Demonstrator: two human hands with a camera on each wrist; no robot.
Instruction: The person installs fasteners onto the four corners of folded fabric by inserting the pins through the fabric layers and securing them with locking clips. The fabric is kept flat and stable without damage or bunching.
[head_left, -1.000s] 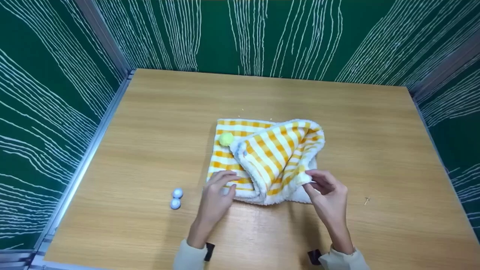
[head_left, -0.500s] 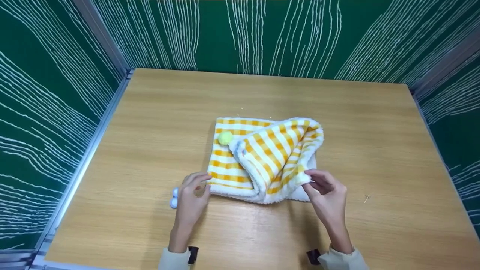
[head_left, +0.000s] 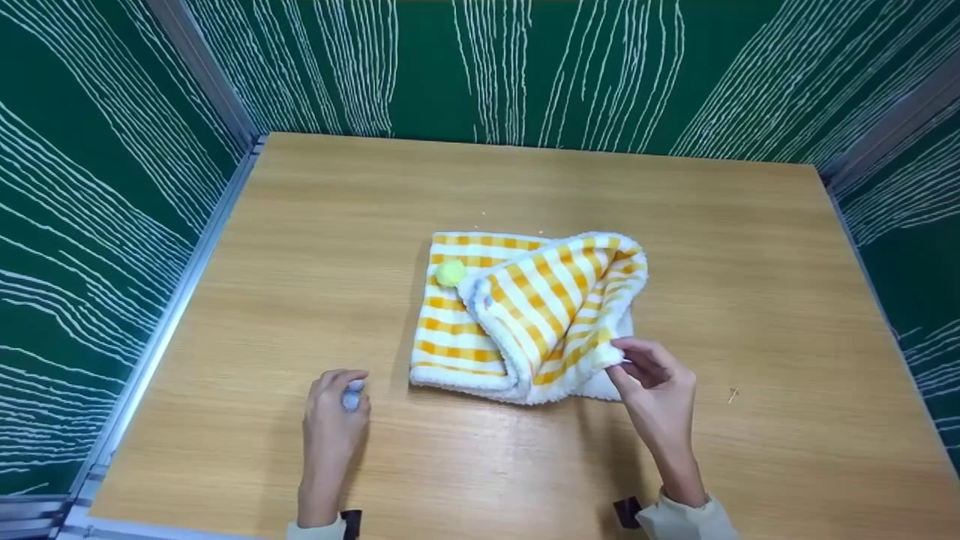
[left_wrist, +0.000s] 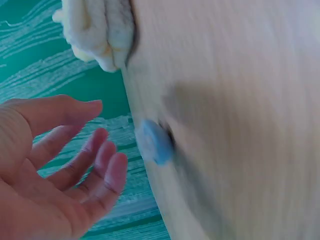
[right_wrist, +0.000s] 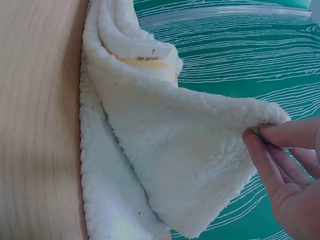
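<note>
Pinching an edge of the yellow-checked blanket [head_left: 540, 300] between thumb and fingers, the right hand [head_left: 664, 394] sits at four o'clock from the blanket's middle. From the right wrist we see the fleecy underside sloping away from that pinch, with a white tag [right_wrist: 152, 51] at twelve o'clock of that view. The blanket lies folded near the middle of the table [head_left: 487, 465], its upper layer turned over crookedly so the checks run aslant. A pale green pompom [head_left: 451, 273] lies on it at ten o'clock; whether it is sewn on we can't tell.

Well apart, at eight o'clock from the blanket, the left hand [head_left: 326, 420] holds nothing: its fingers bend loosely about two blue balls [head_left: 350, 400], and the left wrist view, though blurred, shows a gap between.

We judge the blanket light, soft and floppy, and not fragile. The fluff should give fingertips good purchase. We'd take hold at the corners and edges, pinching one layer at a time, since a grab in the middle would probably bunch it. The balls look light too, perhaps prone to rolling, best taken by their sides
</note>
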